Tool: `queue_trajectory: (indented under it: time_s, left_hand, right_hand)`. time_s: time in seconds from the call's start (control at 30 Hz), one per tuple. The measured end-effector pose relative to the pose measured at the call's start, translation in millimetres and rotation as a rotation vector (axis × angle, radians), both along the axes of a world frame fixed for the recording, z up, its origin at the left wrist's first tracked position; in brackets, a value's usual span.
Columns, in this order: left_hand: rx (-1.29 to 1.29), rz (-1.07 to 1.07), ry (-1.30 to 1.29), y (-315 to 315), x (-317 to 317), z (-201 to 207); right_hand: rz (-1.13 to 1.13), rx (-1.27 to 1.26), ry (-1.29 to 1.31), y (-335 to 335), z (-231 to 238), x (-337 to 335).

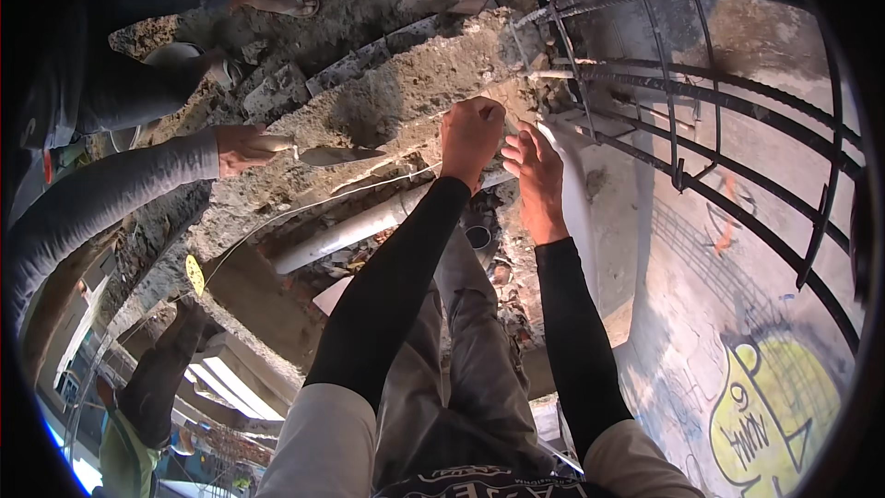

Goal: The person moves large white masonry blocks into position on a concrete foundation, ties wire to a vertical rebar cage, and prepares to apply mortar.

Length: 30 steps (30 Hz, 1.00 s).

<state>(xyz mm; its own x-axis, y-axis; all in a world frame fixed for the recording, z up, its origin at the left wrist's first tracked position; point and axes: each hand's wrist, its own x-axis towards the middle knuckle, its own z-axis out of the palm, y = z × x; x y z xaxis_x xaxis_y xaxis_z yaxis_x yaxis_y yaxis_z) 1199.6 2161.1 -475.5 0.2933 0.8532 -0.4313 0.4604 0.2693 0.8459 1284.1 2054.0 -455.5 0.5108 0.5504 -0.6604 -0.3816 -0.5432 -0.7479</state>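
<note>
My left hand (472, 136) is closed, fingers curled in, above the edge of a rough concrete beam (369, 111). Whatever it may pinch is too small or hidden to make out. A thin pale string (313, 206) runs from the lower left up to my left wrist, where it passes out of sight. Close beside it, my right hand (537, 175) has its fingers apart and slightly bent, and nothing shows in it. To the left, a co-worker's hand (241, 149) grips a pointed trowel (339, 156) over the beam.
Steel rebar cages (682, 83) reach out on the right beside a painted wall (682, 314). Beneath my arms lie a pale pipe (341, 238) and rubble. A yellow oval piece (194, 274) is by the string. Another person (138, 415) is at the lower left.
</note>
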Motion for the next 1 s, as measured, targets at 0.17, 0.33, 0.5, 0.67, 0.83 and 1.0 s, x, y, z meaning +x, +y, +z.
queue_trajectory:
  time_s: [0.17, 0.33, 0.5, 0.67, 0.83, 1.0]
  left_hand:
    - [-0.081, -0.027, -0.012, 21, 32, -4]
    - [-0.375, -0.207, -0.262, 28, 44, 12]
    - [-0.089, -0.292, -0.168, 35, 47, -14]
    - [-0.046, -0.232, -0.109, 39, 58, -6]
    - [-0.050, -0.139, -0.129, 39, 56, -17]
    - [-0.107, -0.392, -0.233, 56, 59, -10]
  right_hand:
    - [-0.147, 0.003, 0.071, 28, 1, -2]
    - [-0.233, 0.176, 0.009, 32, 12, 5]
    - [-0.457, 0.133, 0.032, 59, 12, 0]
    - [-0.489, 0.176, 0.060, 78, 0, 15]
    - [-0.482, 0.294, 0.105, 89, -15, 19]
    - [-0.363, 0.152, 0.085, 79, -13, 33]
